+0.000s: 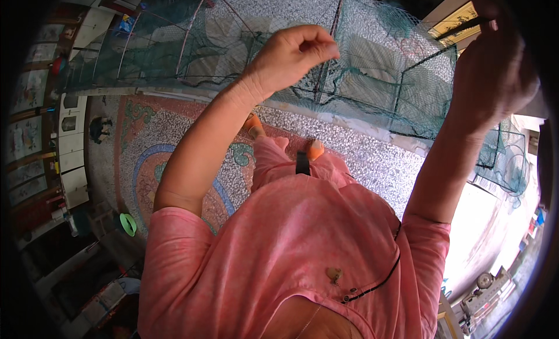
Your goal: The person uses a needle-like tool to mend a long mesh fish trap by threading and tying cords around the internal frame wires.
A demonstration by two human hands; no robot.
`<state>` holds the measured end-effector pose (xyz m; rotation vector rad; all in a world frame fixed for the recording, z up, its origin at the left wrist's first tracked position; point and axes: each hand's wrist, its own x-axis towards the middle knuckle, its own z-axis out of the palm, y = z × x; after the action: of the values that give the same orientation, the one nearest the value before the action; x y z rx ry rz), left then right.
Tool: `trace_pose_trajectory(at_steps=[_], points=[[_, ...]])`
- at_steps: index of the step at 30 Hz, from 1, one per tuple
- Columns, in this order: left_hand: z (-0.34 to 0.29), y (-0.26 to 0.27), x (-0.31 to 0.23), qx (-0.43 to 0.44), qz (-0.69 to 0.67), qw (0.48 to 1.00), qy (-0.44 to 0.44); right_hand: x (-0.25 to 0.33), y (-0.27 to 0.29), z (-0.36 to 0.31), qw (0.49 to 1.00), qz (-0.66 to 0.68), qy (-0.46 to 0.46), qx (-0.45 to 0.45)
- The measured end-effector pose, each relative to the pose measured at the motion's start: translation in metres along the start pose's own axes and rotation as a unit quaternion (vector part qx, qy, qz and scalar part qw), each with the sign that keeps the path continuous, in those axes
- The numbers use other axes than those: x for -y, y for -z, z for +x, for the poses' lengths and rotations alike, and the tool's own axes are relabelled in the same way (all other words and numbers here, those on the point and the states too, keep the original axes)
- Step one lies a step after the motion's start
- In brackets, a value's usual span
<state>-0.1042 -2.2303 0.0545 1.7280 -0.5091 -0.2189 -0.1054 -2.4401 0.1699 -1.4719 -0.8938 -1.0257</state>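
A long cage-like net trap (372, 65) of green mesh on thin rod frames stretches across in front of me. Above it, my left hand (294, 53) is raised with thumb and fingertips pinched together. Anything between those fingertips is too small to make out. Up at the right, my right hand (495, 71) is closed in shadow near the picture's edge. A dark slim strip (463, 28) juts leftward from its fingers, over the right part of the mesh. Its kind cannot be told.
Below the net lies a speckled floor (378, 138) with a coloured pattern. My feet in orange footwear (315, 149) stand close to the net. A bright green round object (127, 224) sits at left, cabinets (72, 141) line the left side, and a sewing machine (486, 292) shows lower right.
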Motion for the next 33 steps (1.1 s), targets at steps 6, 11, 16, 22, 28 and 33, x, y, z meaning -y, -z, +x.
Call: trace_pose_trajectory(at_steps=[6, 11, 16, 22, 28, 33], points=[[0.009, 0.033, 0.001, -0.09, -0.175, 0.976, 0.097, -0.028, 0.0, -0.059, 0.941, -0.176, -0.211, 0.198], [0.015, 0.048, 0.006, -0.049, -0.16, 0.98, 0.102, -0.035, -0.007, -0.096, 0.876, -0.288, -0.241, 0.304], [0.013, 0.043, 0.013, -0.011, -0.123, 0.989, 0.076, -0.045, -0.017, -0.116, 0.866, -0.268, -0.305, 0.291], [0.007, 0.036, 0.01, -0.014, -0.096, 0.992, 0.076, -0.047, -0.023, -0.119, 0.874, -0.173, -0.374, 0.257], [0.004, 0.032, 0.004, -0.029, -0.061, 0.993, 0.099, -0.046, -0.031, -0.121, 0.88, -0.136, -0.398, 0.221], [0.003, 0.037, 0.015, -0.098, -0.146, 0.978, 0.116, -0.047, -0.046, -0.12, 0.904, -0.062, -0.377, 0.192]])
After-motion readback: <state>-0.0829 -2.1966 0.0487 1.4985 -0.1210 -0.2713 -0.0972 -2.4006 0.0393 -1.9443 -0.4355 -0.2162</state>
